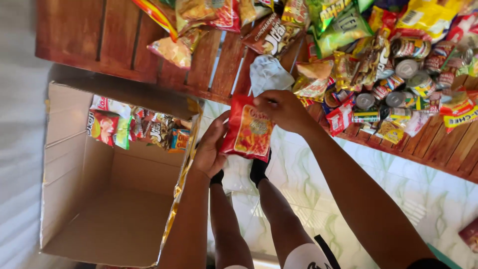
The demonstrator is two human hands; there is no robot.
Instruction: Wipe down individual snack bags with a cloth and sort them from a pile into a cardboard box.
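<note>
Pale tiled floor with green veining fills the lower right of the frame, and a slatted wooden table runs across the top. Near the middle, just below the table's edge, both hands hold a red snack packet upright between them. The left hand cups the packet's lower left side, fingers curled behind it and mostly hidden; the right hand pinches its top edge with bent fingers, the forearm stretching down to the lower right. A crumpled pale cloth lies on the table just above the right hand. Heaped snack bags and small tins crowd the upper right, many cut off by the frame's edge, their details hard to make out. An open cardboard box sits at lower left, with a few packets lying against its far wall. The person's legs show below the hands.
</note>
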